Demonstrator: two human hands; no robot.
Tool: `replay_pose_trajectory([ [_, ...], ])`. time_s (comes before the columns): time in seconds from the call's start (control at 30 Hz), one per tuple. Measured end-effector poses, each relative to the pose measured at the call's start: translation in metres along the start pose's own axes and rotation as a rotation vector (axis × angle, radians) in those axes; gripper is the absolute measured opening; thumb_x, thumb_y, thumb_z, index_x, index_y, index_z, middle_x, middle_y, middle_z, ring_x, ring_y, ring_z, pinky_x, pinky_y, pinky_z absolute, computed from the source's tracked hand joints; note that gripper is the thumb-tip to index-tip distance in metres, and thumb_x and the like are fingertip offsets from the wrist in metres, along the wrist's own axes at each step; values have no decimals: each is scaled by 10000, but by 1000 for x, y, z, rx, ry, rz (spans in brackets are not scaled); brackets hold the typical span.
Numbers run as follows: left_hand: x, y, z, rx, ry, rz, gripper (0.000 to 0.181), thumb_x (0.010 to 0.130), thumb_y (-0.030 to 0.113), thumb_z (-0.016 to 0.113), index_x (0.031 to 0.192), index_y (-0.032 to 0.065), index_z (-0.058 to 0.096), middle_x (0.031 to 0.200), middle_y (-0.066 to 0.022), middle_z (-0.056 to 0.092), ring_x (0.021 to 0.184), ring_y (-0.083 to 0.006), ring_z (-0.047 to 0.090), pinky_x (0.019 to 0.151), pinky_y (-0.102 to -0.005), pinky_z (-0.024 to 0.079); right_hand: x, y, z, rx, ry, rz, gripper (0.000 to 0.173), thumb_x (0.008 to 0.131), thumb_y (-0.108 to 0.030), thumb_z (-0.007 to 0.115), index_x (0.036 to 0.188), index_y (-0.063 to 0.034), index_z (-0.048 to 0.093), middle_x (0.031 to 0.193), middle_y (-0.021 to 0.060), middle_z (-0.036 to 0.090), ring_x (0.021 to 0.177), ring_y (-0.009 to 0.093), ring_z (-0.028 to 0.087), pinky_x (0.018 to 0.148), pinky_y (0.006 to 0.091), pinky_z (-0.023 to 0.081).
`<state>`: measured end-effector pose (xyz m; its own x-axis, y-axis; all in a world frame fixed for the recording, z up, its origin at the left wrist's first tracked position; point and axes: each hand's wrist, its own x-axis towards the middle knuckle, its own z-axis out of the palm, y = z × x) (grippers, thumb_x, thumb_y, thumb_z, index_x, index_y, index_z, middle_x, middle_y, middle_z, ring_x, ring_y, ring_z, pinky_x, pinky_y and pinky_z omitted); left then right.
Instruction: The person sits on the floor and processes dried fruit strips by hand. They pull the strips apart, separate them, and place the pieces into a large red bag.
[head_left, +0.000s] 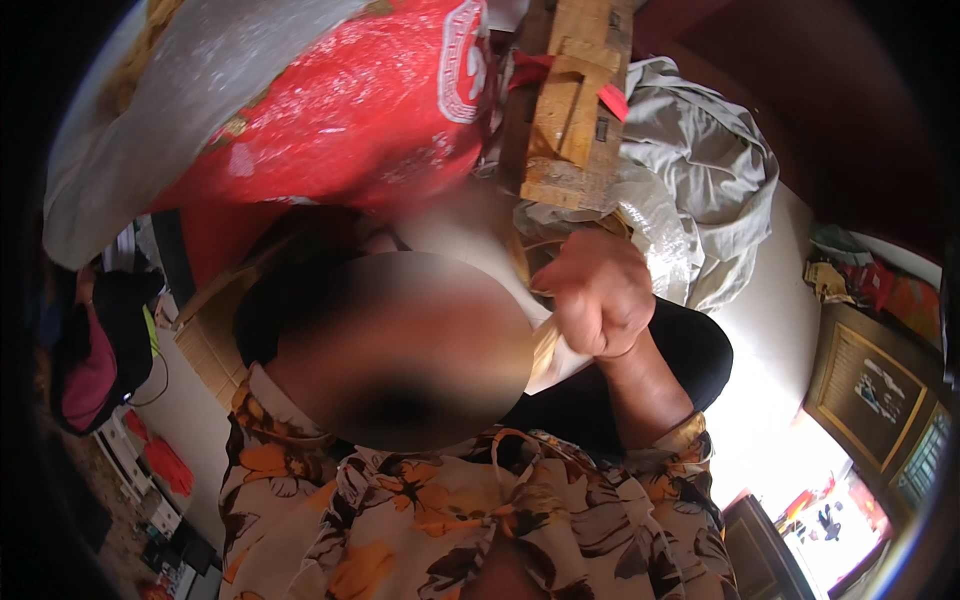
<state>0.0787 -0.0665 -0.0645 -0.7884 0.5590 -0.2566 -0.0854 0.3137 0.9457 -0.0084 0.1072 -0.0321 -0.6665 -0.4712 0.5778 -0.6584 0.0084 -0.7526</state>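
Note:
My right hand (600, 292) is curled into a fist right of centre, over my bent knee in black trousers. Pale straw-coloured strands (546, 351) run along its left side, and the fingers seem closed on them. A blurred oval patch covers the middle of the view; my left forearm runs into it and my left hand is hidden there. Above the fist stands a wooden bench-like block (559, 165) with a slot and a red strip of cloth. A pale sheet (457, 232) lies partly blurred between my knees.
A large red plastic sack (352, 112) and translucent plastic (187, 82) fill the upper left. Grey cloth (697, 165) and clear plastic (660, 225) lie beside the wooden block. A cardboard piece (210, 345) is at left, a black and maroon bag (97, 360) beyond it.

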Motion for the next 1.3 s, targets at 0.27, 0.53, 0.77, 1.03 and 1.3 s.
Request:
replay_pose_trajectory([
  [0.27, 24, 51, -43, 451, 435, 496, 360, 680, 109, 763, 1017, 53, 651, 803, -81, 628, 612, -178, 575, 531, -275, 464, -23, 7, 29, 707, -44, 883, 83, 846, -119, 626, 836, -37, 619, 667, 31, 582, 513, 112, 515, 450, 246, 410],
  [0.53, 21, 35, -41, 572, 705, 629, 280, 678, 157, 764, 873, -10, 653, 822, -117, 612, 631, -227, 622, 527, -322, 500, -26, -3, 31, 937, 246, 1202, 104, 871, -143, 615, 900, -44, 613, 700, 7, 576, 532, 65, 491, 437, 199, 414],
  [0.77, 15, 25, -33, 406, 565, 121, 253, 714, 52, 646, 967, 40, 628, 1137, -98, 598, 888, -274, 632, 719, -317, 521, -19, -2, 15, 291, -52, 737, 173, 892, -155, 595, 877, 15, 624, 706, 22, 615, 602, 91, 549, 557, 246, 454],
  [1.03, 15, 36, -48, 262, 573, 305, 30, 787, -5, 580, 791, -13, 551, 1037, -123, 606, 891, -226, 623, 756, -304, 497, -19, 7, 13, 216, -229, 899, 180, 895, -163, 554, 790, -20, 589, 568, 3, 520, 534, 73, 506, 493, 272, 412],
  [1.3, 18, 34, -39, 9, 827, 315, 80, 839, 26, 597, 899, -25, 608, 905, -106, 642, 811, -158, 621, 704, -288, 504, -24, 2, 16, 366, -47, 959, 252, 926, -235, 554, 827, -11, 611, 709, -14, 558, 659, 56, 476, 607, 215, 398],
])
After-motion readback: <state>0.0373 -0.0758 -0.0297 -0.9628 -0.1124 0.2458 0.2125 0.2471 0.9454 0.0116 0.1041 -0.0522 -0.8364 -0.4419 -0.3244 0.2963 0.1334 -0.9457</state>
